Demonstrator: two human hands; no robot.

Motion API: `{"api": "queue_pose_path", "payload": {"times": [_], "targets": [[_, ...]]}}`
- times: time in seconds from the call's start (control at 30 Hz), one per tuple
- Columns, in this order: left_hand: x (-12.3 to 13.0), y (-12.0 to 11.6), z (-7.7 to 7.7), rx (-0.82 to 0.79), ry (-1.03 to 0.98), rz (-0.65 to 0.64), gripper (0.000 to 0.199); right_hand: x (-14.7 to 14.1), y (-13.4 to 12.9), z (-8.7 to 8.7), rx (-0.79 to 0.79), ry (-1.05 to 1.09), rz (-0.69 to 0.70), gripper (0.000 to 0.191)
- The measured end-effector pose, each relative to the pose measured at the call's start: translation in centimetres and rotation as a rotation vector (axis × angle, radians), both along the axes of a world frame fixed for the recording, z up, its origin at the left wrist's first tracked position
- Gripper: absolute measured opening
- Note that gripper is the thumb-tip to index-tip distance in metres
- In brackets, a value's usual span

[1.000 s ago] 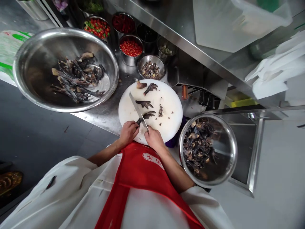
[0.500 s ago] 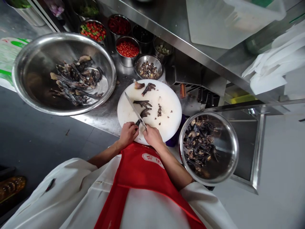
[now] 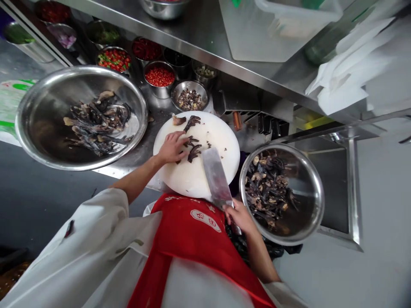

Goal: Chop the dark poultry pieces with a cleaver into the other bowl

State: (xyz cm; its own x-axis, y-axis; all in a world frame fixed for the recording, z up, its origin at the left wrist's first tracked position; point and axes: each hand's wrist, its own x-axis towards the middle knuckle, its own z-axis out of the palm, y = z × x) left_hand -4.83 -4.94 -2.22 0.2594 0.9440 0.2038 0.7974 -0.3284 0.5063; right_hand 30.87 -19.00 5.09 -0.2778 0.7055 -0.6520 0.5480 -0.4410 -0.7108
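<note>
On the round white cutting board (image 3: 180, 179) lie several dark chicken feet and small dark scraps. My left hand (image 3: 173, 147) reaches over the board's left part, fingers spread over the dark feet (image 3: 194, 153); whether it grips one is hard to see. My right hand (image 3: 239, 215) is wrapped round the handle of a cleaver (image 3: 218, 177), whose wide blade lies over the board's lower right. Another dark foot (image 3: 192, 123) and a pale brown piece (image 3: 178, 120) rest near the board's far edge.
A large steel bowl (image 3: 32, 124) of dark feet stands left, another steel bowl (image 3: 316, 201) of dark pieces right. Behind the board are a small bowl of scraps (image 3: 190, 98), containers of chopped red chili (image 3: 159, 77), and a knife rack (image 3: 240, 102). A steel shelf (image 3: 192, 49) overhangs them.
My right hand has drawn the cleaver right and towards me, its blade now turned broadside. My left hand has moved forward over the feet and its fingers have spread. The view has shifted.
</note>
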Motion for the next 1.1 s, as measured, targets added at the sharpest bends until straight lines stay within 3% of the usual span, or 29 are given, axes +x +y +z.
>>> {"api": "queue_pose_path", "payload": {"times": [0.13, 0.23, 0.3, 0.37, 0.47, 0.6, 0.7, 0.87, 1.1], "targets": [[-0.1, 6.0, 1.0, -0.068, 0.131, 0.097, 0.073, 3.6, -2.1, -1.7, -0.226, 0.105, -0.021, 0.012], [0.6, 9.2, 1.6, -0.191, 0.268, 0.052, 0.077, 4.2, -2.2, -2.9, -0.345, 0.213, -0.076, 0.014], [0.9, 10.0, 1.9, -0.269, 0.328, -0.004, 0.075, 3.6, -1.8, -3.6, -0.411, 0.244, -0.141, 0.019], [0.7, 9.4, 2.2, -0.308, 0.358, -0.038, 0.072, 2.4, -1.4, -4.3, -0.426, 0.263, -0.215, 0.023], [0.7, 6.5, 2.6, -0.303, 0.354, -0.010, 0.071, -0.9, -1.1, -5.2, -0.376, 0.334, -0.306, 0.024], [2.5, 1.4, 3.0, -0.264, 0.307, 0.188, 0.071, -6.8, -0.7, -5.9, -0.333, 0.455, -0.427, 0.025], [4.9, -1.0, 3.0, -0.234, 0.268, 0.338, 0.073, -10.7, -0.3, -6.4, -0.290, 0.486, -0.465, 0.025], [7.1, -1.5, 2.6, -0.219, 0.185, 0.552, 0.060, -14.7, 0.3, -7.3, -0.268, 0.517, -0.440, 0.024], [6.4, -0.3, 1.9, -0.217, 0.028, 0.677, 0.049, -16.3, 2.4, -7.0, -0.265, 0.543, -0.346, 0.018]]}}
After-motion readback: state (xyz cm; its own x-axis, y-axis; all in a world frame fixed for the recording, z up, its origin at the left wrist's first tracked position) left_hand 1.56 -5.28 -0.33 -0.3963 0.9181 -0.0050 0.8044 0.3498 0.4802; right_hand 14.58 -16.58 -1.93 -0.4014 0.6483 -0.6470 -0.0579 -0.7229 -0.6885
